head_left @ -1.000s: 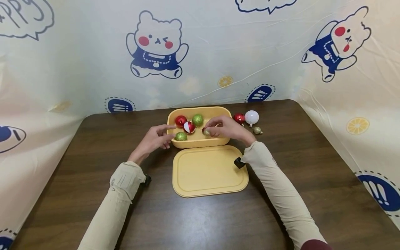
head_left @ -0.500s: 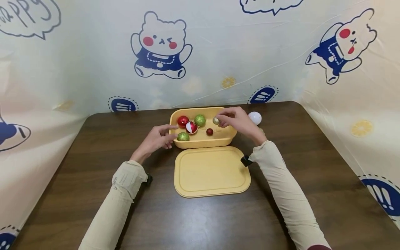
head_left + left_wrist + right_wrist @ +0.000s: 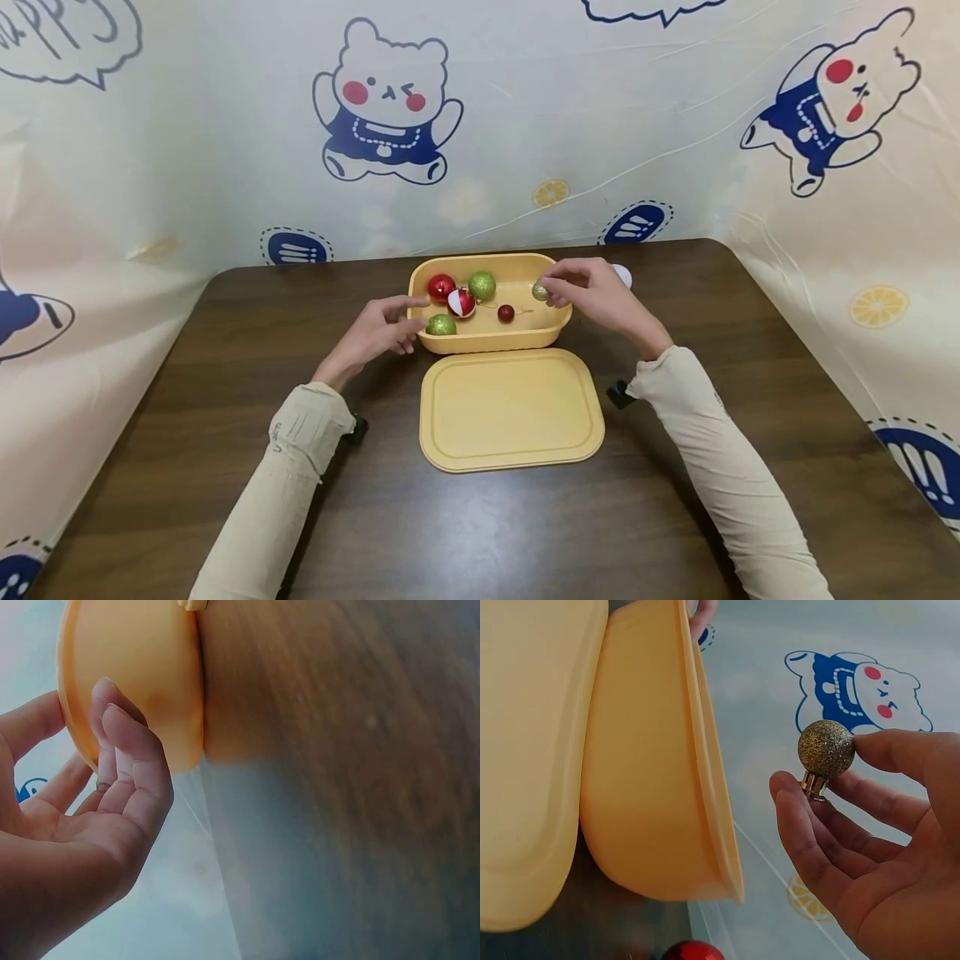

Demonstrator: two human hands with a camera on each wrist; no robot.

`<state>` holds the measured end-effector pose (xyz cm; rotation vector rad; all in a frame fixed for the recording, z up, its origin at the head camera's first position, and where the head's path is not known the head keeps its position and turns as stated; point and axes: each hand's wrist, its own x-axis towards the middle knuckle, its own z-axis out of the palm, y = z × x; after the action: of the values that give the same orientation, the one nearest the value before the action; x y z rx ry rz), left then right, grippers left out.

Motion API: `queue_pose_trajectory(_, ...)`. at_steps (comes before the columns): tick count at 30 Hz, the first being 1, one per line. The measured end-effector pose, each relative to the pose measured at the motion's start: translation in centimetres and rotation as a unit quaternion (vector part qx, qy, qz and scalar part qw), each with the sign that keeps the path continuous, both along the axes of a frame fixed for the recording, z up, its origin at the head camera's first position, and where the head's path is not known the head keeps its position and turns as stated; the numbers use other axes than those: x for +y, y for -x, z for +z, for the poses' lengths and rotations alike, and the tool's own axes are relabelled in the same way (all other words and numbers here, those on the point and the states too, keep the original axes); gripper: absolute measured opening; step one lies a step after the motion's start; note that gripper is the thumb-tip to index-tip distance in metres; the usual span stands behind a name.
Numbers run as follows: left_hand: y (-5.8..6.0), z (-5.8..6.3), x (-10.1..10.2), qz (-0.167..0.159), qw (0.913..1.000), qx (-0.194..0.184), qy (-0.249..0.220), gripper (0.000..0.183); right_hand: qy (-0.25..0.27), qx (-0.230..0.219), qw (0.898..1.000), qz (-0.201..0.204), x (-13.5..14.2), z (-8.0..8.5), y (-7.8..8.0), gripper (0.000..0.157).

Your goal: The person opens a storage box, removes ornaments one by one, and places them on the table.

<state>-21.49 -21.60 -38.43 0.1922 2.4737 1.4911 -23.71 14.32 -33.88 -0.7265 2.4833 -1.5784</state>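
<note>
Gold bauble [image 3: 826, 748] pinched in right hand [image 3: 603, 290] at right end of yellow box [image 3: 487, 343]; left hand [image 3: 375, 327], fingers parted, by left rim; right hand partly hides white ball [image 3: 624, 274].

A gold glitter bauble above an open yellow box
We see the small gold bauble [image 3: 826, 749], round and sparkly with a shiny metallic cap, pinched in the right-hand grip [image 3: 596, 292]; in the head view it appears over the box's right end. The yellow box [image 3: 495, 342], plain, oblong and round-cornered with a flared rim, stands upright on the table [image 3: 150, 400], its open top facing us.
</note>
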Motion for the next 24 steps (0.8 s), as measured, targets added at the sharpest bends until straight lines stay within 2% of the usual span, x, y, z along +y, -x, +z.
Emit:
queue_pose_trajectory(7,0.0,0.3,0.1,-0.004,1.0,-0.008,0.0,0.046,-0.023,0.011,1.0,-0.014,1.0,0.2,-0.5,0.027)
queue_pose_trajectory(17,0.3,-0.1,0.0,-0.001,0.9999,-0.008,-0.009,0.047,-0.048,0.009,0.998,-0.042,2.8,0.2,-1.1,0.023)
queue_pose_trajectory(24,0.0,0.1,-0.1,0.0,1.0,-0.003,-0.006,0.047,-0.065,0.02,0.995,-0.067,4.7,-0.1,-1.4,0.026)
